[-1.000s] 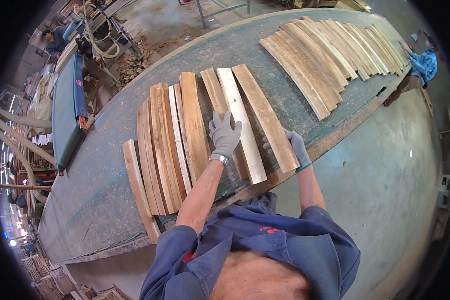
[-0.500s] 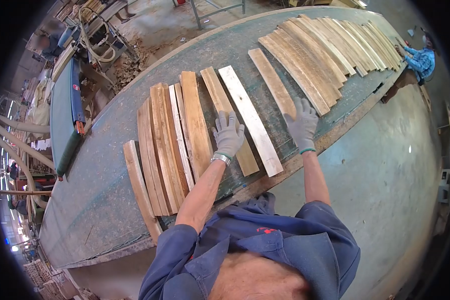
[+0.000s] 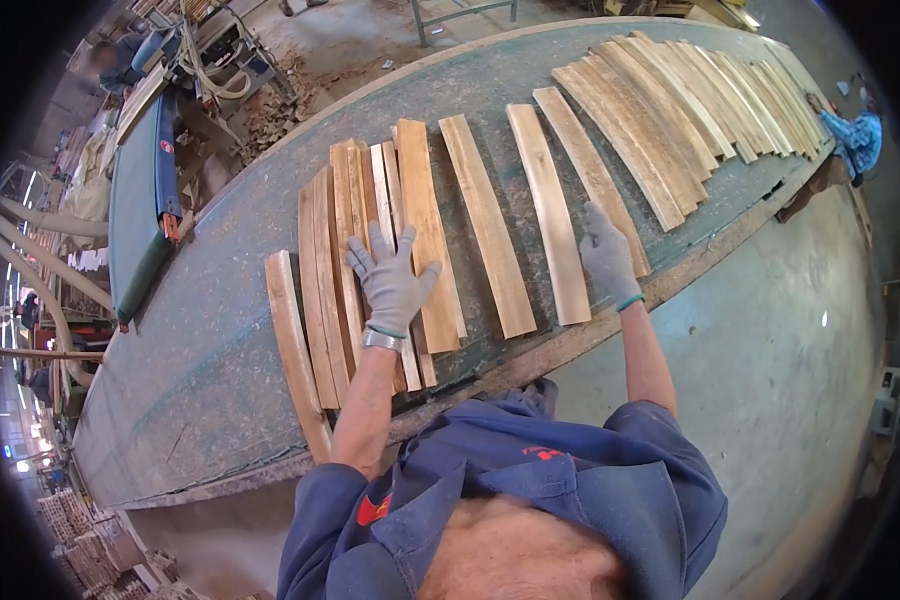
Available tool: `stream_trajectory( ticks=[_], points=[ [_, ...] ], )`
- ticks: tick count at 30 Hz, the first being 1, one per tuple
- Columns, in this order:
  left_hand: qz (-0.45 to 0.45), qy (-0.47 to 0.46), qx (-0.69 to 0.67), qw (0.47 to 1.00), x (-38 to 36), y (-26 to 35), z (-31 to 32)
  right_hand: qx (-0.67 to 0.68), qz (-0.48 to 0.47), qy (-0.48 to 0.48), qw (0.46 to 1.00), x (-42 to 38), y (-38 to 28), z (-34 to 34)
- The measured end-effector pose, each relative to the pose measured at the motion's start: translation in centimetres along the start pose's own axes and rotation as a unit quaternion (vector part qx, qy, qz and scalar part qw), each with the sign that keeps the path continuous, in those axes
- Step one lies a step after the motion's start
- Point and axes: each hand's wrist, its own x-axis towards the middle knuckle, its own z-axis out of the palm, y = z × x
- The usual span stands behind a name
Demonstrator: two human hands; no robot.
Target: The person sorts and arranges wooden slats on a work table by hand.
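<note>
My left hand (image 3: 394, 280), in a grey glove, rests with spread fingers on the left group of wooden strips (image 3: 319, 290). Under and beside its thumb lies a wide tan strip (image 3: 428, 230). Between my hands are a separate tan strip (image 3: 486, 225) and a paler one (image 3: 550, 215). My right hand (image 3: 608, 250), gloved too, is at the lower part of a curved strip (image 3: 588, 160), its fingers close together; whether they grip the strip's edge is hidden.
A long row of strips (image 3: 640, 130) covers the right of the green table (image 3: 220, 350). Another person (image 3: 852, 135) stands at its far right end. A blue-edged machine (image 3: 145, 215) is at the left, with hoses behind.
My left hand has moved left from a separate strip onto the left group. The strip between my hands that showed a white face now shows a tan one. The right hand's fingers have drawn together.
</note>
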Motion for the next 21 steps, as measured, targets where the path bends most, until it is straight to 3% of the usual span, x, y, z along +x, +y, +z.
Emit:
stream_trajectory(
  ticks=[1, 2, 3, 5, 6, 9, 10, 11, 13, 16, 19, 20, 21],
  points=[
    [-0.016, -0.004, 0.000, 1.000, -0.3, -0.9, 0.5, -0.043, 0.008, 0.037, 0.998, 0.3, 0.4, 0.9],
    [-0.030, -0.006, 0.002, 1.000, -0.2, -1.8, 0.7, -0.121, -0.094, 0.078, 0.985, 0.3, 1.1, 2.6],
    [-0.052, -0.012, 0.007, 0.999, 0.0, -2.4, 0.5, -0.152, -0.130, 0.087, 0.976, -0.5, -1.3, 3.7],
    [-0.094, -0.029, 0.015, 0.995, 0.0, -3.5, 0.3, -0.214, -0.170, 0.046, 0.961, -3.1, -4.9, 7.4],
    [-0.077, 0.020, 0.047, 0.996, -0.1, -5.7, 1.9, -0.220, -0.176, 0.028, 0.959, -4.5, -6.8, 8.8],
    [-0.079, 0.037, 0.055, 0.995, 0.1, -8.9, 2.6, -0.213, -0.057, -0.087, 0.972, -5.1, -9.5, 10.0],
    [-0.084, 0.046, 0.059, 0.994, -0.1, -9.7, 2.5, -0.169, -0.046, -0.025, 0.984, -4.2, -7.6, 10.9],
    [-0.088, 0.041, 0.069, 0.993, -0.3, -10.4, 2.5, -0.072, -0.091, -0.011, 0.993, -3.1, -5.3, 10.8],
    [-0.087, 0.028, 0.085, 0.992, -0.7, -11.0, 2.3, 0.169, 0.033, -0.146, 0.974, -3.2, -8.1, 6.2],
    [-0.096, 0.014, 0.064, 0.993, -0.6, -11.3, 2.7, 0.177, -0.014, -0.154, 0.972, -3.2, -4.6, 6.7],
    [-0.108, 0.000, 0.054, 0.993, -0.7, -11.2, 2.3, 0.005, 0.011, -0.086, 0.996, -4.8, -5.2, 7.2],
    [-0.116, 0.005, 0.048, 0.992, -0.8, -11.2, 2.0, -0.053, 0.105, -0.132, 0.984, -4.6, -5.8, 7.5],
    [-0.125, 0.007, 0.043, 0.991, -1.1, -11.2, 1.6, -0.105, 0.031, -0.078, 0.991, -4.8, -6.2, 8.1]
  ],
)
